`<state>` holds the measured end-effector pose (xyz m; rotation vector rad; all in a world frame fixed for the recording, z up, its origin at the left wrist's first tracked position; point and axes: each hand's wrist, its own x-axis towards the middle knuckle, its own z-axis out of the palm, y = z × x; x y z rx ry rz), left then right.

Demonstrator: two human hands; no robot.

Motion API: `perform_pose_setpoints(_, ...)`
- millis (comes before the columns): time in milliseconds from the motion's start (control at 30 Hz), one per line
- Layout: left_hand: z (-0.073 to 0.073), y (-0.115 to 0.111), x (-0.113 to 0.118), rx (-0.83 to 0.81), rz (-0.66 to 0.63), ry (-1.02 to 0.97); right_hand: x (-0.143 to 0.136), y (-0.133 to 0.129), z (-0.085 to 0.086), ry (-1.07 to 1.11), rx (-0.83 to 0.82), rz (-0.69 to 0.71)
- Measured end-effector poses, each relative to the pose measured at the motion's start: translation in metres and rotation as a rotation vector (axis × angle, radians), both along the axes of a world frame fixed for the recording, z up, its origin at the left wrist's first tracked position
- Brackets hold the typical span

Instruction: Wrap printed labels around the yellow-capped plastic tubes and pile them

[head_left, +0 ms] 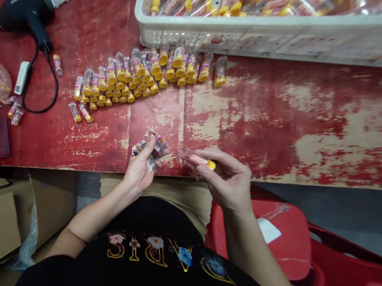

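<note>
The right hand [231,179] fingers pinch a tube [197,159], probably light and slippery, best taken near its cap [211,164]; the left hand [141,170] fingers clasp wrappers [159,142].

Left hand [141,168], one: turned partly palm up, thumb pressed flat across the top, fingers curled beneath in a grip; bare left forearm [98,214] slanting in from lower left. Right hand [232,184], one: thumb and forefinger in a pinch, wrist nearly straight, bare right forearm [257,250] rising from below.
</note>
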<state>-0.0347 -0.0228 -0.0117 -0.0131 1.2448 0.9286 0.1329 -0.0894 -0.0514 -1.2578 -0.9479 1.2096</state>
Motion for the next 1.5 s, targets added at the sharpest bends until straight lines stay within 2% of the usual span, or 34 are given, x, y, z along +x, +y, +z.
perform_pose_setpoints(167, 0.004, -0.002, 0.003, 0.0, -0.014, 0.049, -0.003, 0.003, 0.007, -0.112, 0.107, 0.061)
perform_pose_setpoints(300, 0.006, -0.005, 0.002, 0.035, -0.018, 0.08, -0.006, 0.005, 0.01, -0.254, 0.141, 0.029)
perform_pose_setpoints(500, 0.003, -0.007, 0.0, 0.133, -0.059, 0.099, -0.007, 0.002, 0.011, -0.282, 0.178, 0.033)
perform_pose_setpoints(600, 0.002, -0.007, 0.0, 0.162, -0.072, 0.093, -0.007, 0.001, 0.014, -0.342, 0.246, -0.024)
perform_pose_setpoints(733, 0.002, -0.005, 0.0, 0.157, -0.077, 0.09, -0.011, 0.0, 0.014, -0.642, 0.455, -0.137)
perform_pose_setpoints(800, 0.003, -0.006, -0.001, 0.186, -0.101, 0.101, -0.014, -0.002, 0.014, -0.689, 0.496, -0.186)
perform_pose_setpoints(900, 0.004, -0.009, 0.0, 0.235, -0.166, 0.117, -0.02, -0.004, 0.014, -0.492, 0.338, -0.146)
perform_pose_setpoints(967, 0.004, -0.012, 0.001, 0.251, -0.191, 0.13, -0.023, -0.004, 0.013, -0.444, 0.274, -0.134)
perform_pose_setpoints(1133, 0.0, -0.017, 0.004, 0.239, -0.159, 0.161, -0.031, -0.007, 0.01, -0.73, 0.485, -0.252)
perform_pose_setpoints(1200, 0.0, -0.018, 0.005, 0.243, -0.141, 0.161, -0.034, -0.008, 0.007, -0.62, 0.388, -0.254)
perform_pose_setpoints(1300, 0.002, -0.018, 0.006, 0.254, -0.144, 0.129, -0.037, -0.009, 0.003, -0.299, 0.14, -0.188)
perform_pose_setpoints(1333, 0.003, -0.018, 0.006, 0.247, -0.148, 0.12, -0.037, -0.009, 0.002, -0.25, 0.103, -0.181)
perform_pose_setpoints(1400, 0.004, -0.016, 0.006, 0.214, -0.148, 0.117, -0.036, -0.009, 0.0, -0.335, 0.178, -0.219)
perform_pose_setpoints(1500, 0.004, -0.015, 0.005, 0.166, -0.136, 0.126, -0.032, -0.009, 0.002, -0.674, 0.438, -0.248)
